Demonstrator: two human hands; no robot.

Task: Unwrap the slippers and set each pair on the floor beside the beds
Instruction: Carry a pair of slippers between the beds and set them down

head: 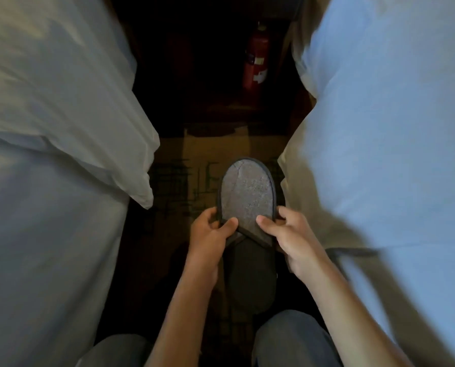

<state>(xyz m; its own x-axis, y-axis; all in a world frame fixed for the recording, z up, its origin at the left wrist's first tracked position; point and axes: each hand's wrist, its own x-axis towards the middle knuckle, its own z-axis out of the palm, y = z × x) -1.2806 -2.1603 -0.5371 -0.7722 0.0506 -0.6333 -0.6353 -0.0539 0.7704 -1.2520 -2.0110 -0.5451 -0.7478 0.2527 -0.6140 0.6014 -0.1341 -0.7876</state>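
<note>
A grey slipper [247, 197] with dark edging hangs over the floor in the gap between two beds, its pale insole facing up and its heel pointing away from me. My left hand [210, 239] grips its left edge, thumb on the insole. On the opposite edge my right hand [287, 237] holds it the same way. The dark upper [250, 276] points toward me, and I cannot tell whether a second slipper lies under the first. No wrapper shows.
White-sheeted beds flank the gap: left bed [51, 154], right bed [395, 144]. A dark strip [353, 252] lies on the right bed's edge. Patterned carpet [176, 186] covers the floor. A red fire extinguisher [257, 59] stands at the far end. My knees [290, 340] are below.
</note>
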